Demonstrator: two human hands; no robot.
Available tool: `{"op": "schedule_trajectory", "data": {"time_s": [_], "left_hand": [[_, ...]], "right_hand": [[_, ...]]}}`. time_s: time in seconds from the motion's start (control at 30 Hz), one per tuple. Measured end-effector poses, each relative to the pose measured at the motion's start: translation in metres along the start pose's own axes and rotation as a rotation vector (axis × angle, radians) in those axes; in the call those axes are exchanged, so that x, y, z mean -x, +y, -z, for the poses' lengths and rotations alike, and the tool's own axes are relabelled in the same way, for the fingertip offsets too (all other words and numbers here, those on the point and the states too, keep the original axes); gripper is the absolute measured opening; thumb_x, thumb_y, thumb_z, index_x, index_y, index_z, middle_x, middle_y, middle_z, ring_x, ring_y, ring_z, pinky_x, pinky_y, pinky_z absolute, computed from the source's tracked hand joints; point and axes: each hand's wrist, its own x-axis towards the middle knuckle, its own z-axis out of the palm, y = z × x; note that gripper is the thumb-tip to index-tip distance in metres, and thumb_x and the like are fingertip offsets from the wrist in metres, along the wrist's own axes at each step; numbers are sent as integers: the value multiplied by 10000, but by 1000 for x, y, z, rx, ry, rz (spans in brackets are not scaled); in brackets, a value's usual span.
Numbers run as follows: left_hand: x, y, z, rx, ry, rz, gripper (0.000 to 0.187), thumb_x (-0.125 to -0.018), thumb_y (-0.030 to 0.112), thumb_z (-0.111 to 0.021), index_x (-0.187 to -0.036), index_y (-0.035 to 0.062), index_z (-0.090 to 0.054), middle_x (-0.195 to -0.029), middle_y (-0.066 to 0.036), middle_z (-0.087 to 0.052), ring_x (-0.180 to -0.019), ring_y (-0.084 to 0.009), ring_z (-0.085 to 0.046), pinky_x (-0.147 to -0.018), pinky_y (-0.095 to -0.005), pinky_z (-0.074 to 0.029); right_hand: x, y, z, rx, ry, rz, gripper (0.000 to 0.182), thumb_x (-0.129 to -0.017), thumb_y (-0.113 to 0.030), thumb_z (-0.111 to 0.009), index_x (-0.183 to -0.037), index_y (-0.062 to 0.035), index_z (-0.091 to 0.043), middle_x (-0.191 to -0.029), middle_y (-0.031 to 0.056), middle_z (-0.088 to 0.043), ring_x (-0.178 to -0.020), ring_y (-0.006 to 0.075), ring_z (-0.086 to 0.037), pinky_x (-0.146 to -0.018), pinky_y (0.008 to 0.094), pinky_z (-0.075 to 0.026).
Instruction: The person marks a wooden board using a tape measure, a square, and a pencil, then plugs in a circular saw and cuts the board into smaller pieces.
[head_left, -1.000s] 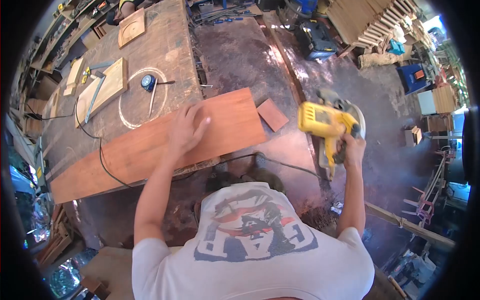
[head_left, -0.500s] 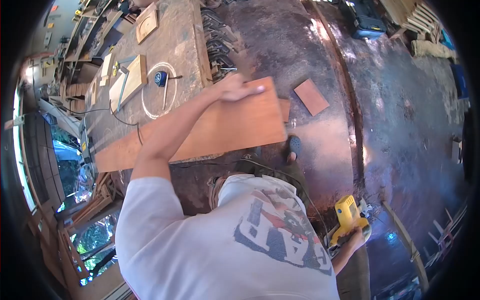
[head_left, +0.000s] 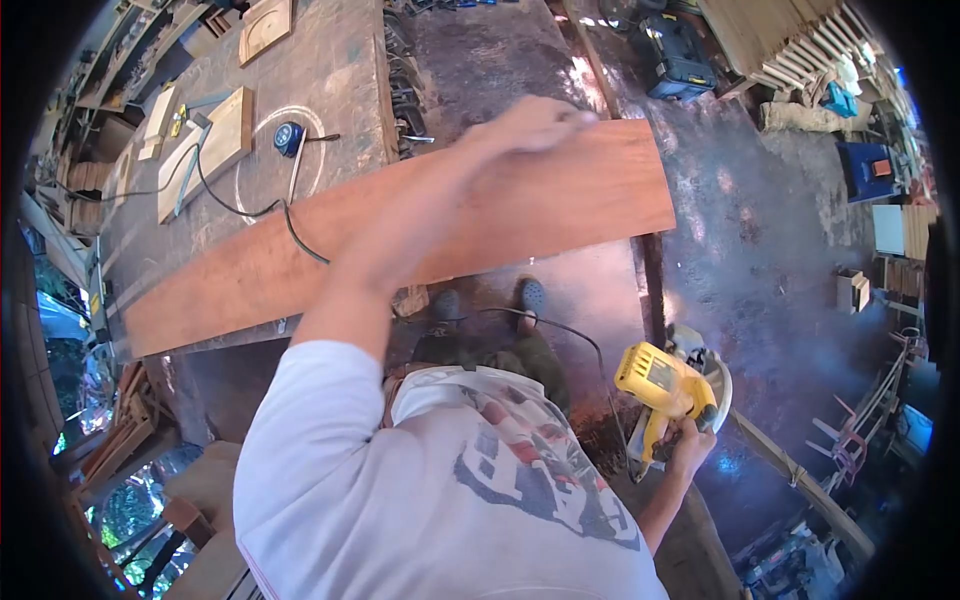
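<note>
A long reddish-brown board (head_left: pixel 570 190) lies slanted over the workbench (head_left: pixel 330 60), its wide right end reaching out past the bench edge. At the board's far edge is my left hand (head_left: pixel 535 125), smeared by motion; whether its fingers grip the wood cannot be made out. My right hand (head_left: pixel 688 440) is closed round the handle of a yellow circular saw (head_left: pixel 660 380), held low on the right, away from the board. The saw's round guard faces right. A dark cord (head_left: pixel 510 312) runs near my body.
On the bench lie a blue tape measure (head_left: pixel 288 138), a pale wood piece (head_left: pixel 225 145) and a framed panel (head_left: pixel 265 28). Clamps (head_left: pixel 405 100) line the bench edge. A black toolbox (head_left: pixel 672 60) stands on the floor. A long wooden bar (head_left: pixel 800 480) is at lower right.
The board reaches further right past the bench edge, and my left hand has moved right along with it. The saw in my right hand is higher and turned. The small floor panel is out of sight.
</note>
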Motion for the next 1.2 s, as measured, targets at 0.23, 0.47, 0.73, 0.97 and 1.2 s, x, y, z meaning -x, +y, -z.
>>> {"op": "schedule_trajectory", "data": {"time_s": [0.23, 0.47, 0.73, 0.97, 1.2], "left_hand": [[305, -226, 141, -266, 826, 147, 451, -1017, 389, -573, -1162, -16, -708, -1199, -273, -685, -1105, -448, -639, -1009, -517, -470], [558, -340, 227, -676, 513, 457, 624, -996, 339, -580, -1468, -55, -473, -1416, -319, -560, -1326, -476, -529, -1104, -488, -434], [680, -427, 282, -595, 888, 1047, 513, -950, 200, -566, -1402, -41, -555, -1318, -297, -639, -1250, -489, -583, -1076, -506, -461], [506, -308, 174, -547, 712, 309, 542, -1009, 388, -585, -1411, 25, -582, -1425, -242, -575, -1385, -423, -476, -1219, -561, -271], [436, -265, 148, -629, 619, 417, 587, -1042, 551, -466, -1401, 114, -622, -1372, -191, -619, -1363, -438, -489, -1220, -649, -193]], "right_hand": [[120, -50, -74, 105, -75, 117, 105, -795, -59, -576, -782, 40, -607, -584, 80, -580, -430, 164, -543, -426, 301, -464], [251, -78, -116, -32, -79, 182, 104, -787, -53, -600, -818, 40, -638, -623, 72, -605, -468, 158, -575, -452, 305, -484], [316, -104, -137, -33, -232, 230, 147, -746, -24, -633, -850, 62, -692, -642, 61, -650, -510, 140, -615, -500, 292, -500], [307, -95, -166, -18, -380, 307, 164, -763, -22, -670, -910, 45, -696, -665, 38, -665, -541, 106, -618, -516, 272, -494], [291, -98, -198, 0, -478, 329, 242, -786, -54, -693, -1002, 54, -717, -702, 9, -651, -587, 69, -585, -531, 264, -462]]}}
